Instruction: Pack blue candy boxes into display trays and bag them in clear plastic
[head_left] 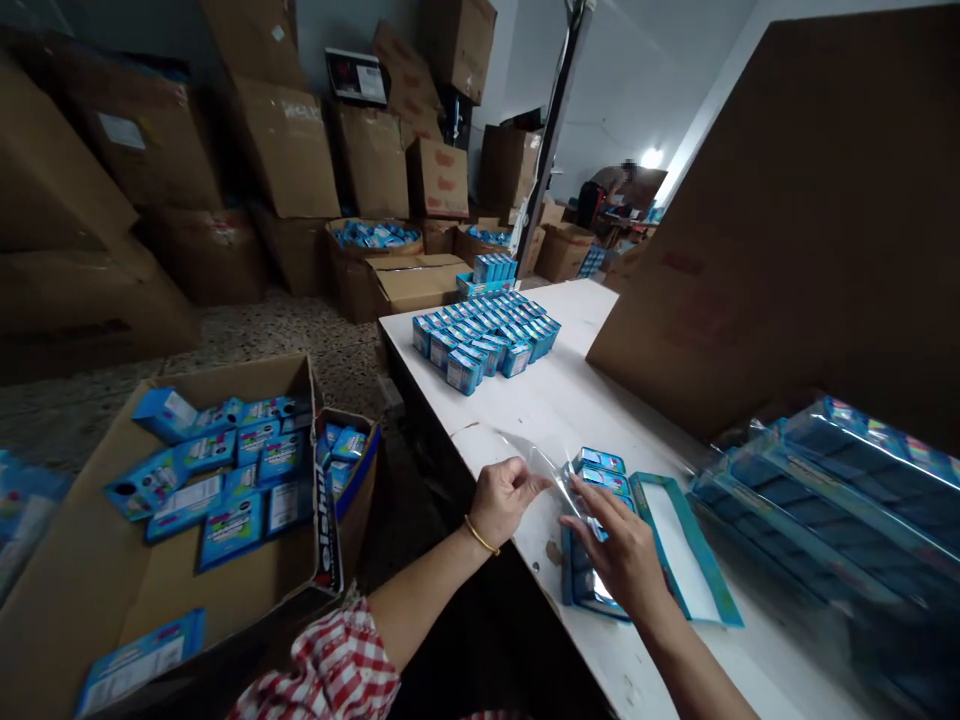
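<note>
My left hand (504, 505), with a bangle at the wrist, pinches the edge of a clear plastic film or bag (536, 455) over the table's near edge. The fingers of my right hand (611, 540) press on the other side of the same plastic. Below my right hand lies a blue tray of small blue boxes (577, 575), partly covered by the hand. An open blue lid or tray with a white inside (686, 550) rests just right of it.
Rows of small blue boxes (487, 335) stand farther back on the white table (555, 400). Plastic-wrapped packs (825, 500) are stacked at right beside a large cardboard panel (810, 220). An open carton (150, 590) of blue boxes is at left. A person (619, 180) is in the background.
</note>
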